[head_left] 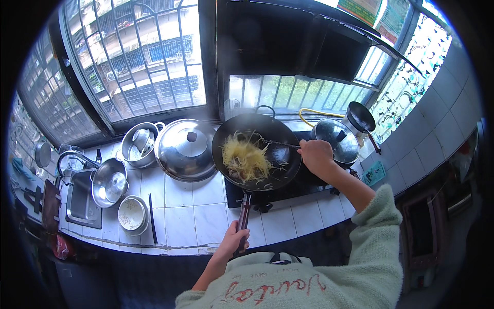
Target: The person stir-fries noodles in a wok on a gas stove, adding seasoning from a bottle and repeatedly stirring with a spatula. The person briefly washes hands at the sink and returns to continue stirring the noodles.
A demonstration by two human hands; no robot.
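A dark wok [288, 171] sits on the black gas stove, holding a heap of thin yellow shreds of food [243, 158], blurred by motion. My left hand [233, 241] is closed round the wok's handle [243, 212], which points toward me. In my right hand [316, 156] is the end of a dark, slim-handled spatula [280, 143], gripped from above. The spatula reaches left into the wok, and its head is hidden in the shreds.
Left of the wok lies a big domed steel lid [175, 164]. Beyond it are a steel pot [138, 162], a steel basin [105, 193], stacked bowls [131, 214], chopsticks [153, 219] and a sink [82, 203]. A glass-lidded pan [337, 139] and small black pan [361, 117] stand right.
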